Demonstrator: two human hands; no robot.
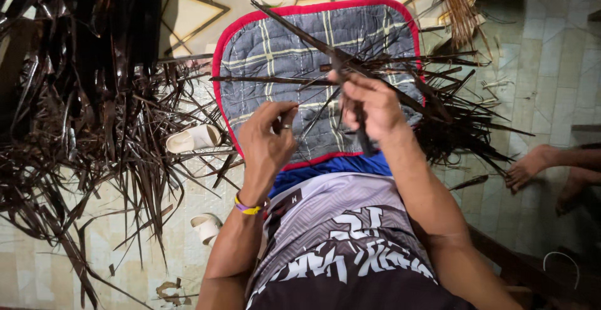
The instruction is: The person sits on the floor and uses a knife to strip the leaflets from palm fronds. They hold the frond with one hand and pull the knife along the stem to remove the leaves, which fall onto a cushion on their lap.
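L hand (266, 144) nearest, fingers pinched on thin leaf rib (313, 119); R hand (369, 106) clenched round dark palm leaf strip (300, 31) + knife (363, 135), above quilted mat (275, 47).

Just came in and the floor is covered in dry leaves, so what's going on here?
A seated person is working a long dark leaf strip over a quilted mat. The right hand grips the strip with a dark tool; the left hand pinches a thin rib. A leaf pile lies left, another person's feet right.
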